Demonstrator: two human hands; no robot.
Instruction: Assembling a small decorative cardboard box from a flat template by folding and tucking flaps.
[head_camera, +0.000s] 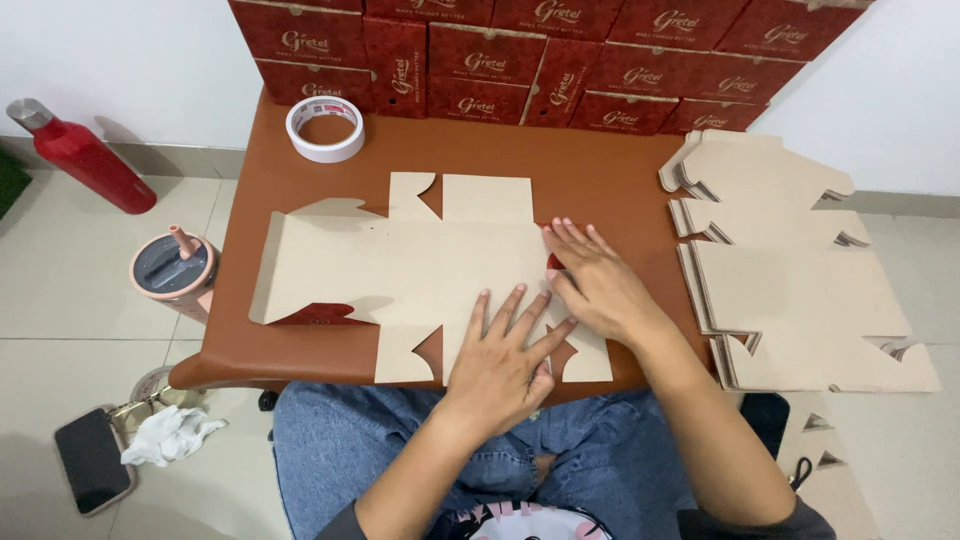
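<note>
Pressing flat, fingers spread, on an unfolded cardboard box blank (400, 270) lying mid-table (590, 170): left hand (500, 365) near edge, right hand (590, 280) just beyond. Stack of blanks (800, 290) right; tape roll (325, 128) far left.

Matt cardboard blank (400, 270); table (590, 170) smooth, perhaps leatherette.

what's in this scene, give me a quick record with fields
surface: brown table
left hand: flat, palm down on the box blank
right hand: flat on the blank's right end, beside the left
blank: unfolded cardboard, plain side up, flaps spread
stack: more blanks piled at the table's right edge
tape: white roll at the back
back: row of red boxes against the wall
floor: red bottle, pink tumbler, phone, tissue
</note>
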